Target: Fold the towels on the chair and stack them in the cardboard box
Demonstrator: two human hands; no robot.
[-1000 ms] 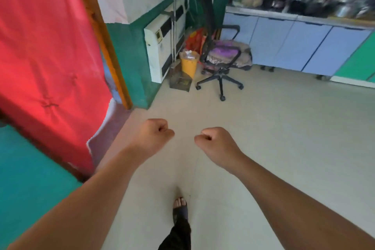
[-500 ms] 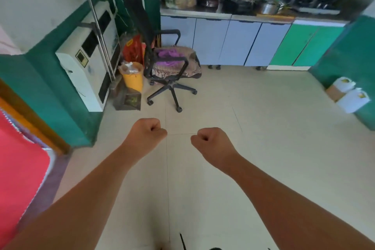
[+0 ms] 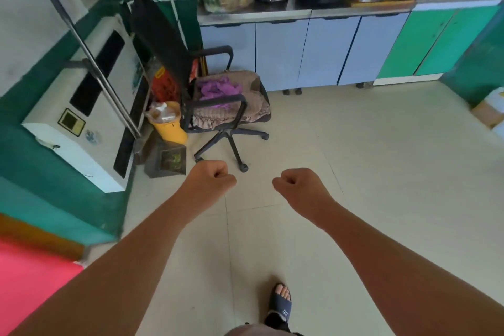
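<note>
A black office chair (image 3: 218,114) stands ahead on the tiled floor. On its seat lies a crumpled purple towel (image 3: 218,88) over a brownish cloth (image 3: 253,106). A cardboard box (image 3: 486,114) shows partly at the right edge. My left hand (image 3: 211,179) and my right hand (image 3: 298,185) are both closed into fists, empty, held out in front of me just short of the chair's wheeled base.
A white appliance (image 3: 90,123) with a metal bar leans against the green wall at left. A yellow bin (image 3: 167,124) and a dark dustpan (image 3: 167,159) sit beside the chair. A counter (image 3: 300,12) with pots runs along the back. My sandalled foot (image 3: 281,305) is below.
The view has swung right and moved closer to the chair; the red curtain slid off to the lower left. Both fists stay closed in front of me.
</note>
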